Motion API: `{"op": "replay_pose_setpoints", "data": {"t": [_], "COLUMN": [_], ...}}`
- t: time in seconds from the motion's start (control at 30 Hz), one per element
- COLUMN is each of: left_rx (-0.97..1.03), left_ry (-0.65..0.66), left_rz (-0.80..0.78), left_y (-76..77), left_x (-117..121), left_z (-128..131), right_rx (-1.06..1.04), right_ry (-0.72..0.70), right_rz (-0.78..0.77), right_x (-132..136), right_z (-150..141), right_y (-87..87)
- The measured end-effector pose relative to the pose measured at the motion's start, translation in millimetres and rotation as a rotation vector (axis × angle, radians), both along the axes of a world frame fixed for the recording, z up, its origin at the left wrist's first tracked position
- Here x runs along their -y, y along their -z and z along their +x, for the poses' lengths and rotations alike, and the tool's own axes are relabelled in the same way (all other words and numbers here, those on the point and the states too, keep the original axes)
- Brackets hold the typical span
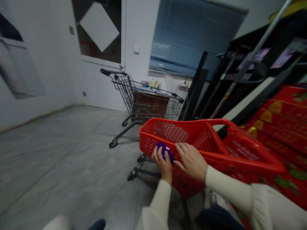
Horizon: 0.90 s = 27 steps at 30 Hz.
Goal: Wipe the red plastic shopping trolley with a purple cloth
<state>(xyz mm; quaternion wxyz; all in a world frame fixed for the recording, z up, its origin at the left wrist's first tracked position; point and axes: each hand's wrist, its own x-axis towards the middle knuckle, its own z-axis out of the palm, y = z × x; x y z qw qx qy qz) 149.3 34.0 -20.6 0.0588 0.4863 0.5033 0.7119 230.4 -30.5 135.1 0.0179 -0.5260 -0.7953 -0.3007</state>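
- The left hand is clenched around a round purple object, and holds it at the near rim of the red plastic basket.
- The right hand lies on this same rim, just beside the left hand; I cannot tell if it grasps firmly.
- Behind the basket stands a metal shopping cart with goods inside.
- Right of the basket are stacked red boxes.
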Motion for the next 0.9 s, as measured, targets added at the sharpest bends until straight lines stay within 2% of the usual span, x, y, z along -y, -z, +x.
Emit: {"op": "replay_pose_setpoints", "data": {"t": [0.07,0.13,0.27,0.33,0.43,0.5,0.57,0.67,0.73,0.8,0.9], "left_rx": [-0.044,-0.033,0.128,0.186,0.158,0.144,0.180,0.266,0.303,0.306,0.256], "left_ry": [0.116,0.177,0.116,0.091,0.145,0.178,0.125,-0.048,-0.094,-0.070,0.029], "left_rz": [0.019,0.008,-0.123,-0.159,-0.110,-0.074,-0.063,-0.084,-0.080,-0.074,-0.068], "left_y": [10.0,14.3,0.1,-2.8,7.1,12.3,8.9,-5.0,-9.2,-5.2,5.4], "left_x": [5.9,6.7,-12.6,-15.5,-3.2,-1.5,-16.5,-53.5,-64.1,-55.0,-29.6], "left_z": [6.3,6.5,-6.9,-5.4,7.7,8.5,-6.4,-44.6,-60.0,-58.2,-41.8], "right_rx": [-0.009,-0.012,-0.013,-0.041,-0.102,-0.128,-0.135,-0.119,-0.084,-0.016,0.090], "right_ry": [0.014,0.037,0.048,0.098,0.167,0.153,0.115,0.087,0.075,0.044,-0.004], "right_rz": [-0.010,-0.020,-0.037,-0.027,-0.002,0.007,0.015,0.035,0.044,0.050,0.085], "right_x": [-3.5,-5.3,-5.1,-6.3,-10.3,-11.8,-11.0,-6.9,-5.2,-6.1,-12.3], "right_z": [-3.0,-2.0,0.0,-4.3,-12.1,-13.4,-11.3,-8.1,-9.2,-12.5,-16.9], "right_y": [3.2,5.9,8.6,9.8,12.1,13.2,13.4,12.3,12.0,13.1,18.5]}}
